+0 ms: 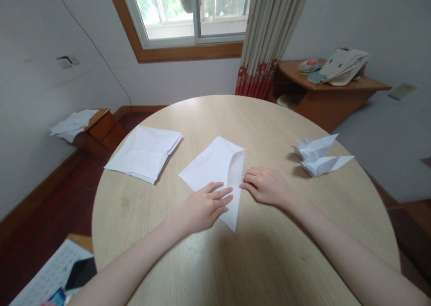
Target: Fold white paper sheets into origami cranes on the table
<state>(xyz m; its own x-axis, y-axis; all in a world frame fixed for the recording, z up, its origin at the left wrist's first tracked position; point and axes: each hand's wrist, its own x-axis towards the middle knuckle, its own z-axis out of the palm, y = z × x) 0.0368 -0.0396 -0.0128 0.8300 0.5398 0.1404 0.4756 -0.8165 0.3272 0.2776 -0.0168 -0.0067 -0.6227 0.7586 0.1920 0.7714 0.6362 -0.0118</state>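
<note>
A white sheet of paper [212, 162] lies near the middle of the round table, its right side folded inward as a flap [236, 167] that stands slightly raised near the top. My left hand [210, 207] rests flat across the lower part of the sheet, fingers spread and pointing right. At the sheet's right edge is my right hand [264, 184], its fingers curled together and the thumb tip touching or almost touching the folded edge. Nothing shows inside the right hand; its palm side is hidden.
On the round wooden table [161, 261], a stack of white paper [144, 153] lies left and two folded paper birds [316, 146] stand right. Beyond are a side desk [336, 88] with a bag [346, 65] and a curtain [266, 41]. A dark phone [81, 272] lies lower left.
</note>
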